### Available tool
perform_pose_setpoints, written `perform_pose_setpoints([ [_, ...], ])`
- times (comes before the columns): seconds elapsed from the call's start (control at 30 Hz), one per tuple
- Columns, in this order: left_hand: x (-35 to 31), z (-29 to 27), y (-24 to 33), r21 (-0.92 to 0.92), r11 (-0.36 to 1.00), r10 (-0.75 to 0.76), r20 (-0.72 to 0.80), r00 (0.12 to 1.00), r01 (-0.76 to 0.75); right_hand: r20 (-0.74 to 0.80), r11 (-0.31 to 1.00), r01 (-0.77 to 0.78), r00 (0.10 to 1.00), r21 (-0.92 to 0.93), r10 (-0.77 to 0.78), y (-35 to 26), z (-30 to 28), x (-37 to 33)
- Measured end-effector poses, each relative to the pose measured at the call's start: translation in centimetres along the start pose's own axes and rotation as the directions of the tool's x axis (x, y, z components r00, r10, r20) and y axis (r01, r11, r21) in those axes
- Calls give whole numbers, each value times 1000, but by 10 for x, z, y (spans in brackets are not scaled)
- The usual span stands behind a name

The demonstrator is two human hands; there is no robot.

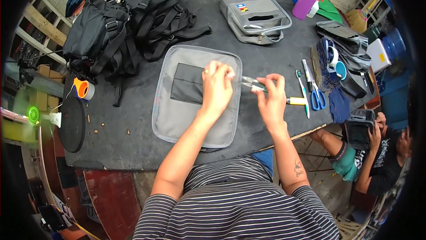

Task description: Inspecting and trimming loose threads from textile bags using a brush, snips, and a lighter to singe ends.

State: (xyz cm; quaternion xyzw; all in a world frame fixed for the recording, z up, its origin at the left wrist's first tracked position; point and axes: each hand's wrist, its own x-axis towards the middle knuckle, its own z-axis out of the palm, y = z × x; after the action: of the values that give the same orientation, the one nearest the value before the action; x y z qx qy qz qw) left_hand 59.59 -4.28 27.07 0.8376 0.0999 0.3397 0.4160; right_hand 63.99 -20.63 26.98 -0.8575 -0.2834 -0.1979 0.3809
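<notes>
A grey rectangular fabric bag panel (191, 118) with piped edges lies in front of me, a dark fabric pocket (186, 82) on it. Over the pocket's right side is my left hand (217, 82), its fingers pinched together; what they hold, if anything, is too small to name. My right hand (271, 96), just off the panel's right edge, grips small thread snips (254, 83). Their metal blades point left toward my left hand, and the rest is partly hidden by the fingers.
Black strapped bags (151, 13) pile up at the far left, with a grey clear-topped case (255, 16) and a purple bottle (306, 1) at the back. Blue scissors (317, 98), a toothbrush (302, 93) and a yellow marker (296, 101) lie right. Another person (377, 151) sits there holding a case.
</notes>
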Motion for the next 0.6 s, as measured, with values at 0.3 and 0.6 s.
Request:
perform_pose_setpoints([
  [0.3,-29,-18,26,-39,983,-178,86,980,182,693,94,-755,638,649,336,5,23,-23],
  [0.6,-46,9,28,487,865,105,65,992,-123,562,108,-627,751,771,348,-6,38,-34],
])
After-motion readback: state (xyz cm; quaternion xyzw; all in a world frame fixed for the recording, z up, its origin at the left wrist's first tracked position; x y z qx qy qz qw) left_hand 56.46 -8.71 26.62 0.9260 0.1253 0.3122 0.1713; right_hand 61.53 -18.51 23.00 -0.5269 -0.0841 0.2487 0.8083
